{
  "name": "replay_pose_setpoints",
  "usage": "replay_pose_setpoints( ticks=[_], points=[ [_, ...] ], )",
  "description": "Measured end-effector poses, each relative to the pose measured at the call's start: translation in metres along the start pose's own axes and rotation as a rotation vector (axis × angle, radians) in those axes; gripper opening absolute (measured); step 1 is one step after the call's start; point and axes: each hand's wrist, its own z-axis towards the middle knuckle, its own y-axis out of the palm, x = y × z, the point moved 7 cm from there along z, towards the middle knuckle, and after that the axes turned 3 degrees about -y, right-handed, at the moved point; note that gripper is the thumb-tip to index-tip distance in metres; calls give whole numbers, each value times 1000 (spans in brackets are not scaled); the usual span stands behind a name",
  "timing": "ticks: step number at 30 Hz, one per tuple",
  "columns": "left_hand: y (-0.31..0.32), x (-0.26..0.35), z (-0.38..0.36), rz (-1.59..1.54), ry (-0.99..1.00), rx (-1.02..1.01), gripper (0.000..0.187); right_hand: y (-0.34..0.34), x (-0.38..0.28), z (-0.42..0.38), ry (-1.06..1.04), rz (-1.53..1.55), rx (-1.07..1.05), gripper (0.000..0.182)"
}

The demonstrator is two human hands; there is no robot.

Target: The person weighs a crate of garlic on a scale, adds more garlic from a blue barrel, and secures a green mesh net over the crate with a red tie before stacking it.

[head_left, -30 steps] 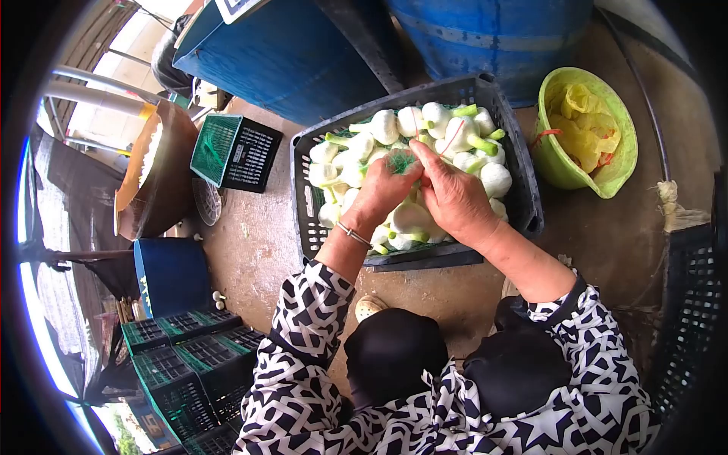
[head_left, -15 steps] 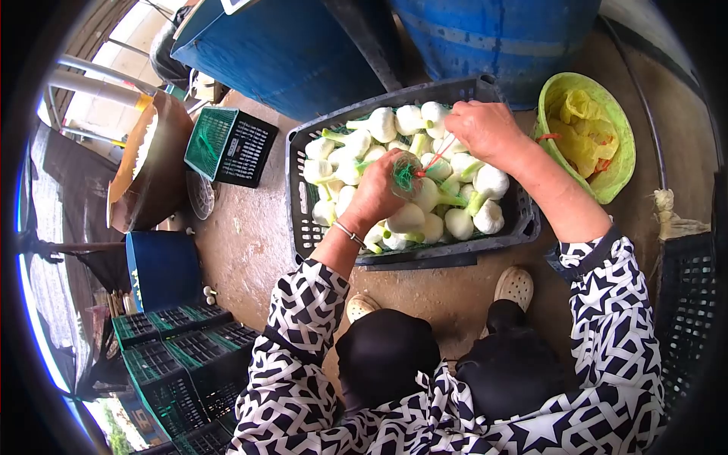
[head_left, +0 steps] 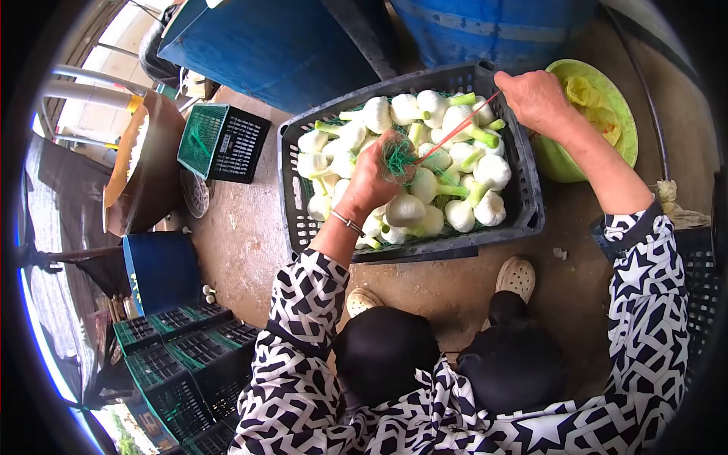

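A black plastic crate [head_left: 527, 182] holds many white garlic bulbs [head_left: 406, 210] with short green stems. Green netting [head_left: 397, 161] lies over the bulbs and is bunched up at the middle of the crate. My left hand [head_left: 371, 176] is closed round this bunch, its fingertips partly hidden. From the bunch a red string [head_left: 459, 132] runs taut up to the right. Its far end is pinched in my right hand [head_left: 533, 97], above the crate's upper right corner.
A yellow-green basin [head_left: 620, 98] with a yellow plastic bag stands right of the crate. Blue barrels [head_left: 485, 34] stand behind it. On the left are a small netted crate [head_left: 227, 142], a large brown tub [head_left: 155, 167] and stacked black crates [head_left: 186, 356].
My right hand has moved right and slightly up with the red string, which is now drawn out long and straight. My left hand keeps its hold on the bunched netting, shifted slightly left.
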Motion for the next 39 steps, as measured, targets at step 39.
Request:
replay_pose_setpoints(
  ticks=[39],
  points=[
    [-142,36,-119,171,14,603,50,2,16,-146,829,1008,222,43]
  ],
)
